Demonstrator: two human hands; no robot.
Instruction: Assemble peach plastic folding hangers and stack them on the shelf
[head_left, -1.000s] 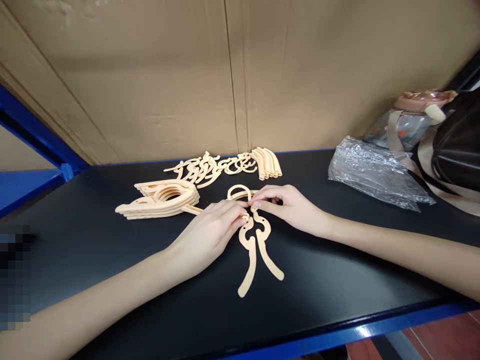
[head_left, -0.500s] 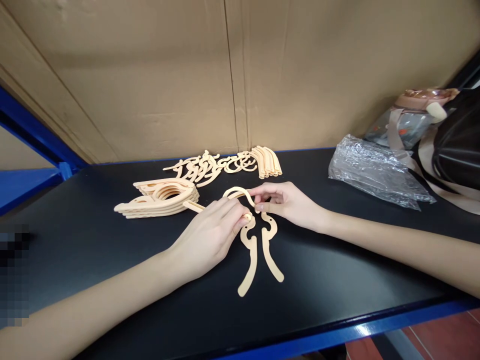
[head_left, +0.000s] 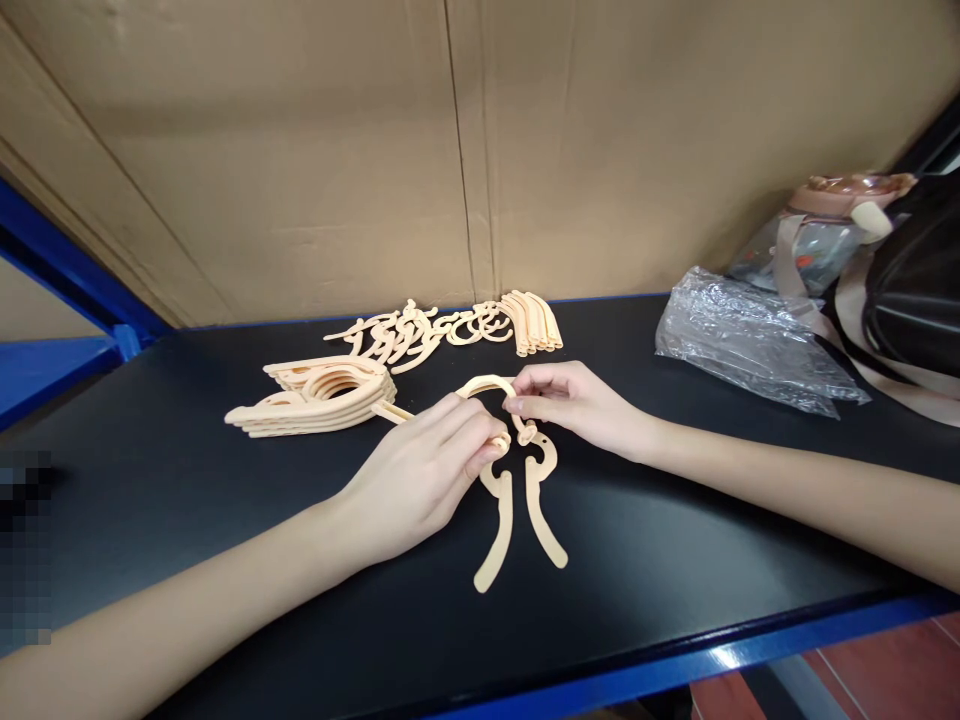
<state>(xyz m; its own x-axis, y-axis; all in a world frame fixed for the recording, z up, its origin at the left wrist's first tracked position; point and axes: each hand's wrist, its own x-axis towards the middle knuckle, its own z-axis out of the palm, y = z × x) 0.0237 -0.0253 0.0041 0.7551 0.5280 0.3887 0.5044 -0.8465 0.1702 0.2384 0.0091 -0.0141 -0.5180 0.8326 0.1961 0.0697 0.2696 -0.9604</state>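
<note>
My left hand (head_left: 427,460) is closed around a cream plastic hanger piece. One straight arm of that piece (head_left: 394,412) sticks out on the left, and a small round end shows at my fingertips. Between my hands arches a curved cream hook (head_left: 489,383), which the thumb and fingers of my right hand (head_left: 555,395) pinch on its right side. The hook's lower end has a small round tip close to the table. Below lie two curved, notched hanger arms, a left one (head_left: 495,535) and a right one (head_left: 546,525), side by side. My left fingers hide the left arm's top.
Stacked folded hangers (head_left: 307,410) lie to the left. Behind are loose hanger parts (head_left: 401,335), several hooks (head_left: 476,325) and a row of curved arms (head_left: 532,322). A clear plastic bag (head_left: 742,340), a bottle (head_left: 817,235) and a dark bag (head_left: 915,280) stand right.
The hook has shifted slightly right and tipped, so its round lower end now shows below my right fingers. My right hand's grip has moved higher on it. The left hand barely moved.
</note>
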